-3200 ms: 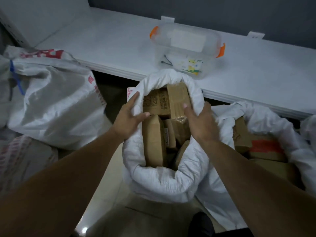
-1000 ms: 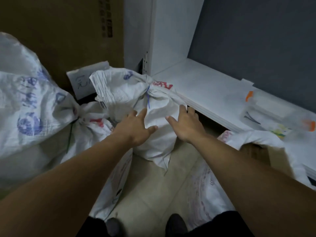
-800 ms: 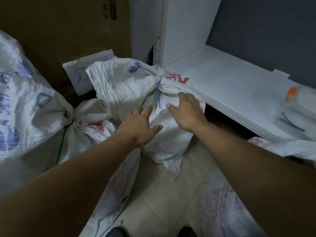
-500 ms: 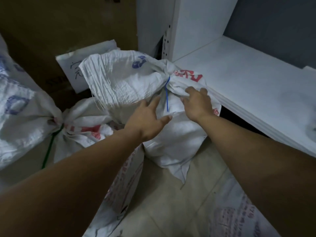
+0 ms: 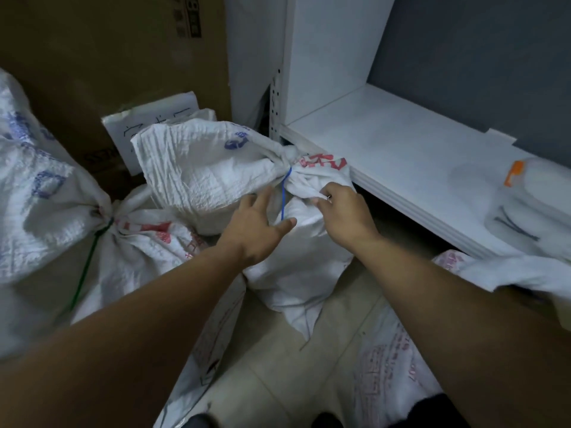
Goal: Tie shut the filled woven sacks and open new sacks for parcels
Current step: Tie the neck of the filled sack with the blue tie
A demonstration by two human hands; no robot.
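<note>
Tied sack: stands on the tiled floor, hard against the front edge of the low white shelf, at its left corner. The neck is gathered and cinched with a blue tie, and the loose top flares off to the left.

Right hand: fingers curled, pinching a fold of cloth just right of the tie. Left hand: fingers spread, thumb on the sack's belly.

Handling, as a judgement: bulky and probably heavy. The weave is soft, crumpled and slick, so flat palms would slide. Best hold is the bunched neck at the tie, with the second hand low on the body.

Left of it is another sack, closed with a green tie. A clear tub sits toward the shelf's right edge. Flat sacks lie on the floor.
</note>
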